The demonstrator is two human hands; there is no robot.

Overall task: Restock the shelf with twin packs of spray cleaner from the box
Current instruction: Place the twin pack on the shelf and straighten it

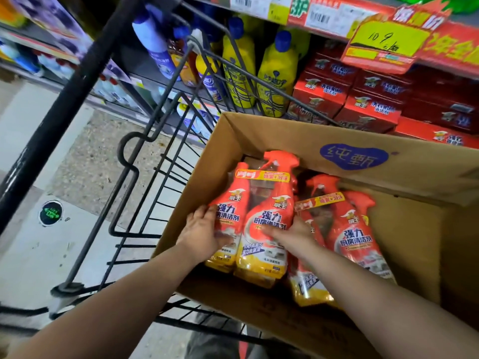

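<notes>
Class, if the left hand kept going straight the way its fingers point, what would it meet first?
The twin pack: the left hand holds its left side, so nothing lies between them.

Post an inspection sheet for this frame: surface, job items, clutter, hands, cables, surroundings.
Surface: open brown cardboard box in a black wire trolley.
Job's things: orange-and-yellow twin pack of spray cleaner held in the box; a second twin pack lies to its right.
Clutter: nothing seen.
Hands: left hand grips the held pack's left side, right hand its right side.
Cables: nothing seen.
Surroundings: shelf with yellow blue-capped bottles, red cartons, yellow price sign.
</notes>
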